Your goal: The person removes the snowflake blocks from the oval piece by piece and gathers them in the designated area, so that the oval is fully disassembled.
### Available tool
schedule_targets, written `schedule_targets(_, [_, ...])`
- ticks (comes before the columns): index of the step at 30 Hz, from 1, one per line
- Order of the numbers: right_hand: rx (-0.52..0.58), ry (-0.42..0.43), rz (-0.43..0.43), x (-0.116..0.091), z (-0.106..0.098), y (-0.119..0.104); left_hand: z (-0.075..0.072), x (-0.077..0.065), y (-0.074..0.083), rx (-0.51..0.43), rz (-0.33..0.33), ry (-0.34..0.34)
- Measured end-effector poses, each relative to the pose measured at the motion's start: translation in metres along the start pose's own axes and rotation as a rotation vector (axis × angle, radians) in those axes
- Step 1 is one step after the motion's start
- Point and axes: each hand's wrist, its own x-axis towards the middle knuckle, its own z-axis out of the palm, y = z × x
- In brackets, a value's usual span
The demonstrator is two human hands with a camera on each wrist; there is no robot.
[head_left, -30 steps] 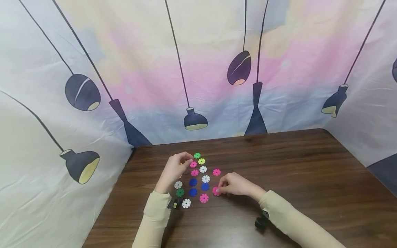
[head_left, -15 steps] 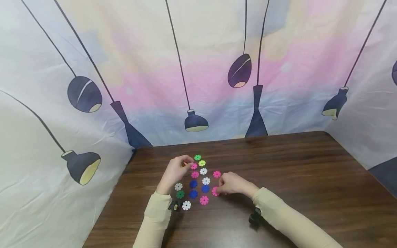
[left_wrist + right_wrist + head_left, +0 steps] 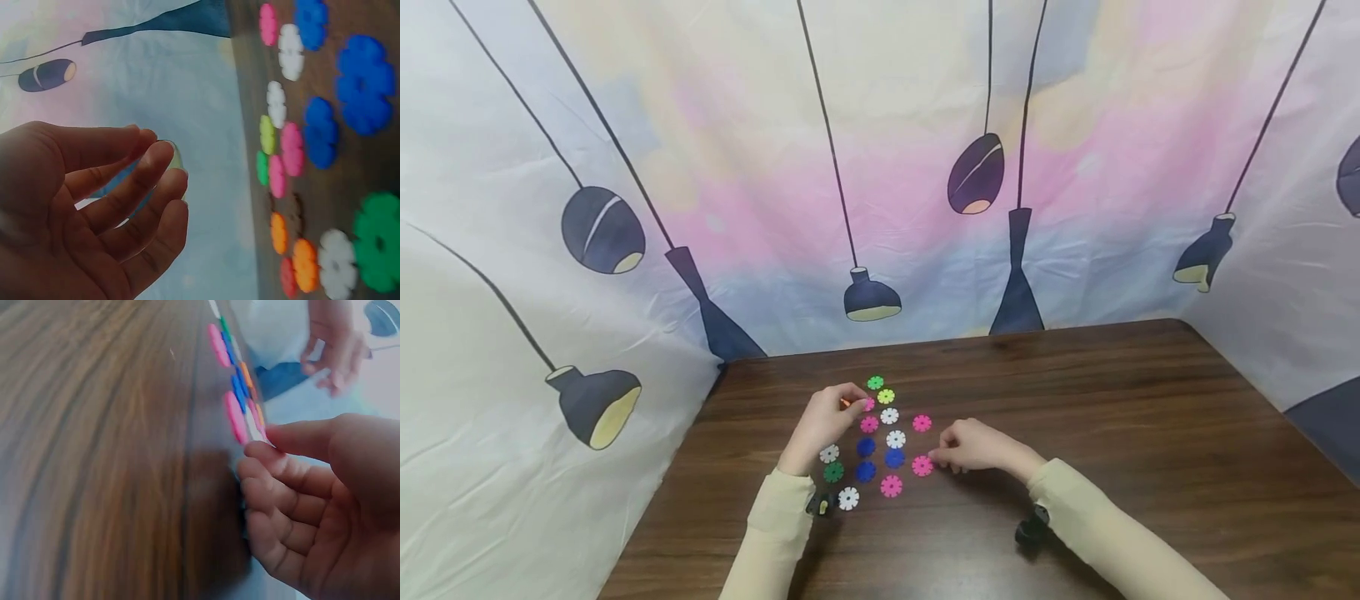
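Notched plastic discs shaped like flowers lie flat in rough columns on the table. My left hand [image 3: 827,421] hovers over the left columns in the head view, fingers loosely curved. In the left wrist view, no disc shows between its fingers; orange discs [image 3: 305,265] lie to the lower right. My right hand [image 3: 973,446] is at the near right, thumb and fingertips beside the edge of a pink disc [image 3: 922,466]; nothing visible is held. Another pink disc [image 3: 922,423] lies farther back. Blue discs [image 3: 866,472], white discs [image 3: 848,498] and a green disc [image 3: 833,472] lie closer in.
The brown wooden table [image 3: 1075,400] extends right and toward me. A backdrop cloth [image 3: 925,250] printed with hanging lamps stands behind it. Each wrist wears a small black camera [image 3: 1032,529]. The left hand covers part of the far left discs.
My right fingertips were over the near pink disc and now sit at its right edge, slightly away to the right. The left hand hardly moved. The discs look unchanged in place.
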Motion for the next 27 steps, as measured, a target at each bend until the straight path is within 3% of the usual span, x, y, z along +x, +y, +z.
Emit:
schedule_targets(5, [0.054,0.028,0.050,-0.026,-0.038,0.031,-0.008,0.000,-0.023,0.085,-0.019,-0.014])
schedule_targets(10, [0.010,0.146,0.150,-0.047,-0.100,0.055,-0.037,0.015,-0.033,0.229,-0.016,0.010])
schedule_targets(13, [-0.134,0.340,0.135,-0.056,-0.139,0.049,-0.061,0.025,-0.021,0.302,0.051,0.123])
schedule_targets(15, [-0.220,0.524,0.103,-0.060,-0.160,0.038,-0.075,0.031,-0.007,0.328,0.143,0.271])
schedule_targets(18, [-0.306,0.816,-0.011,-0.064,-0.180,0.019,-0.092,0.038,0.017,0.363,0.335,0.527])
schedule_targets(21, [-0.375,1.014,-0.146,-0.065,-0.189,0.003,-0.100,0.044,0.037,0.422,0.457,0.719])
schedule_targets(24, [-0.482,1.060,-0.173,-0.064,-0.190,-0.003,-0.097,0.048,0.048,0.507,0.448,0.745])
schedule_targets(27, [-0.556,0.958,-0.065,-0.061,-0.180,0.004,-0.081,0.052,0.041,0.608,0.370,0.654])
